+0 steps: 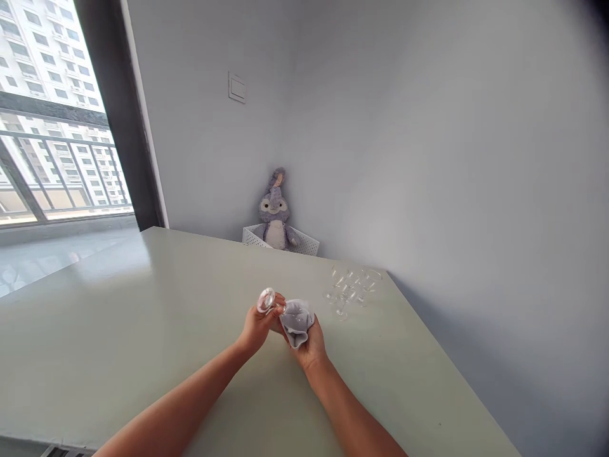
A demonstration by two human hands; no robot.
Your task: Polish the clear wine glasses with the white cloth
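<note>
My left hand (257,325) is closed around the stem of a clear stemmed glass (269,299), which is tipped so its round foot points up and left. The bowl end of the glass lies against a light grey cloth (295,320). My right hand (313,343) holds that cloth from below and the right, bunched about the bowl. Much of the bowl is hidden by the cloth and fingers. Both hands are close together above the table. Several more clear stemmed glasses (347,293) stand grouped beyond my right hand.
The pale green table (190,279) has its right edge along a grey wall (451,158). Past its far edge, a plush rabbit (275,216) sits in a white perforated basket (308,244). A window (52,127) is at the left.
</note>
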